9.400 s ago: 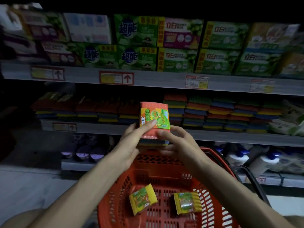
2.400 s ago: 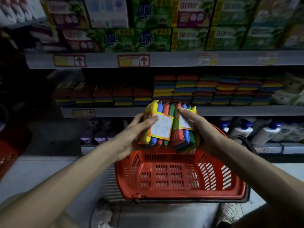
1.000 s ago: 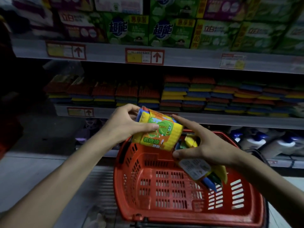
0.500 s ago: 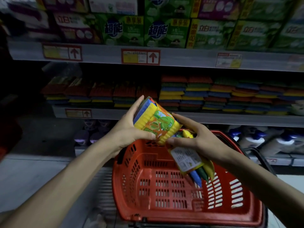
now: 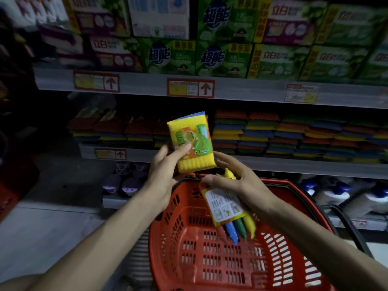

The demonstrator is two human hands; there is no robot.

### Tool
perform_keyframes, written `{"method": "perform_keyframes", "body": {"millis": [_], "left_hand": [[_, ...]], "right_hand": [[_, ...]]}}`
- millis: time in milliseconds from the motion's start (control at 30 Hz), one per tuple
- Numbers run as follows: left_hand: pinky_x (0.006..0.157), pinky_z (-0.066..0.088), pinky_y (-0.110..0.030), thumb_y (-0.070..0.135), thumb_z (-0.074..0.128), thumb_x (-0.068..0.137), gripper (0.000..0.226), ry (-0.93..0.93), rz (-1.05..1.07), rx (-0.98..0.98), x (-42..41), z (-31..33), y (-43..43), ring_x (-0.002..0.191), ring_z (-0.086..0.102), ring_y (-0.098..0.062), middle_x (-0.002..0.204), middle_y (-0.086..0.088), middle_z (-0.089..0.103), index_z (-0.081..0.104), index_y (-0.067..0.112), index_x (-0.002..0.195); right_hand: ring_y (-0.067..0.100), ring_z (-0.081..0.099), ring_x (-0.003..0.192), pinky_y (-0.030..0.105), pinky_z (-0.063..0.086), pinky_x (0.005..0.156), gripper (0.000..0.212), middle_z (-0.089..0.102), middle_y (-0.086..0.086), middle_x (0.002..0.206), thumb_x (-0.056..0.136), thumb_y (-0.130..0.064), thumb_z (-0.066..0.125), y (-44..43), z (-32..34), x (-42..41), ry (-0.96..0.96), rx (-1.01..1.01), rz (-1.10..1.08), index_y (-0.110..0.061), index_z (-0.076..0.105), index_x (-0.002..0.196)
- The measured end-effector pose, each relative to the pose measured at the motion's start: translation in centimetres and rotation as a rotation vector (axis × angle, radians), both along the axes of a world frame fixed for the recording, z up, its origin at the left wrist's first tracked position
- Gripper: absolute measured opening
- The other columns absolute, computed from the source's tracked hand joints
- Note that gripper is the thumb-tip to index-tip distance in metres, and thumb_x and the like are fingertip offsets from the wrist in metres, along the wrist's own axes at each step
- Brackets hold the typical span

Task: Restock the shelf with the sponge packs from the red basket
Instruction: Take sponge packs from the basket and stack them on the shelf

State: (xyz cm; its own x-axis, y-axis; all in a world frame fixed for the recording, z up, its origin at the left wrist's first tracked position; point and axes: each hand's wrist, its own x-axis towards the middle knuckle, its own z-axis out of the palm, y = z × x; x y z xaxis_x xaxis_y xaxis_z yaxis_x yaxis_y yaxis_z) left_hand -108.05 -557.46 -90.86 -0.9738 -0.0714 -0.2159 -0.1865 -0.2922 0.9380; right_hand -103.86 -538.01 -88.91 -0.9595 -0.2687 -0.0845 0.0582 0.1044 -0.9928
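While both my hands grip stock, sponge packs in hand: two. My left hand (image 5: 165, 177) pinches one yellow pack (image 5: 192, 141) upright; my right hand (image 5: 241, 181) clasps a second pack (image 5: 225, 208), ends hanging down. One red basket (image 5: 210, 259) sits beneath both hands. Beyond them, the shelf (image 5: 273, 162) carries stacked sponge packs (image 5: 294, 135); boxes (image 5: 222, 57) above, bottles (image 5: 336, 194) right of my right hand.

Middle shelf (image 5: 294, 165): stacked sponge packs (image 5: 294, 135) along front edge, taller toward right end. Upper shelf (image 5: 241, 91): green boxes (image 5: 222, 57). Lowest shelf (image 5: 113, 201): white bottles (image 5: 336, 194) at right end.
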Motion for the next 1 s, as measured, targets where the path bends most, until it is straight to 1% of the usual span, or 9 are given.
{"method": "perform_keyframes", "body": {"millis": [100,200,267,300,367,500,667,833,1000], "left_hand": [[0.1,0.053,-0.053,0.02,0.071,0.087,0.034,-0.054,-0.035,0.051,-0.3,-0.1,-0.2,0.114,0.069,-0.03,0.117,-0.003,0.075,0.063,0.024,0.12],[0.105,0.05,-0.053,0.017,0.079,0.071,0.084,-0.072,-0.05,0.062,-0.9,-0.2,-0.7,0.117,0.067,-0.027,0.134,-0.004,0.066,0.044,0.021,0.147],[0.1,0.054,-0.049,0.024,0.086,0.065,0.102,-0.08,-0.028,0.044,-1.2,-0.1,-0.8,0.118,0.066,-0.025,0.142,-0.004,0.06,0.037,0.029,0.153],[0.096,0.057,-0.046,0.025,0.089,0.067,0.1,-0.077,-0.003,0.023,-1.2,0.0,-0.7,0.115,0.068,-0.025,0.14,-0.004,0.061,0.038,0.029,0.153],[0.088,0.06,-0.039,0.025,0.088,0.077,0.073,-0.072,0.074,-0.007,-1.6,0.1,-0.5,0.108,0.071,-0.024,0.127,-0.005,0.069,0.051,0.02,0.14],[0.09,0.06,-0.041,0.029,0.085,0.081,0.04,-0.08,0.204,-0.009,-2.5,0.6,0.1,0.101,0.074,-0.022,0.108,-0.006,0.077,0.066,0.017,0.113],[0.073,0.061,-0.033,0.037,0.084,0.08,0.038,-0.036,0.27,-0.046,-4.5,0.5,0.5,0.099,0.074,-0.022,0.104,-0.005,0.077,0.072,0.015,0.109],[0.07,0.059,-0.032,0.051,0.072,0.088,0.031,-0.07,0.304,0.048,-6.0,0.8,0.8,0.095,0.073,-0.024,0.103,-0.004,0.075,0.073,0.02,0.094],[0.064,0.054,-0.031,0.038,0.057,0.097,0.023,-0.119,0.34,0.118,-7.2,1.0,1.2,0.088,0.073,-0.027,0.106,-0.002,0.071,0.066,0.017,0.099]], "right_hand": [[0.015,0.073,0.107,0.028,0.059,0.081,0.061,0.067,-0.014,0.129,0.08,-0.028,0.083,-1.0,-0.2,-0.9,-0.011,-0.046,-0.019,-0.043,0.06,0.134],[0.02,0.075,0.101,0.027,0.058,0.076,0.062,0.071,-0.005,0.127,0.082,-0.024,0.081,-1.6,-0.5,-1.7,-0.021,-0.111,-0.036,-0.038,0.058,0.137],[0.022,0.076,0.099,0.027,0.058,0.075,0.07,0.072,-0.001,0.125,0.078,-0.027,0.083,-1.9,-0.7,-2.2,-0.039,-0.129,-0.049,-0.037,0.055,0.142],[0.022,0.076,0.099,0.028,0.058,0.075,0.074,0.072,0.0,0.126,0.077,-0.03,0.085,-2.1,-0.7,-2.5,-0.038,-0.131,-0.056,-0.037,0.053,0.144],[0.022,0.074,0.103,0.032,0.058,0.079,0.079,0.069,0.0,0.13,0.076,-0.034,0.088,-2.5,-0.9,-3.1,-0.025,-0.117,-0.07,-0.038,0.051,0.146],[0.021,0.07,0.115,0.039,0.059,0.09,0.081,0.067,-0.002,0.134,0.075,-0.038,0.086,-3.2,-1.3,-3.9,-0.007,-0.113,-0.079,-0.04,0.049,0.146],[0.018,0.066,0.121,0.043,0.058,0.098,0.081,0.064,-0.008,0.137,0.072,-0.045,0.089,-3.8,-1.5,-4.8,0.009,-0.103,-0.113,-0.045,0.05,0.143],[0.017,0.068,0.117,0.036,0.06,0.091,0.056,0.064,-0.011,0.135,0.08,-0.035,0.085,-4.1,-1.1,-5.5,0.019,-0.128,-0.131,-0.059,0.056,0.122],[0.018,0.072,0.109,0.039,0.06,0.093,0.05,0.062,-0.006,0.137,0.08,-0.035,0.085,-4.0,-0.7,-5.8,-0.001,-0.14,-0.162,-0.065,0.055,0.107]]}}
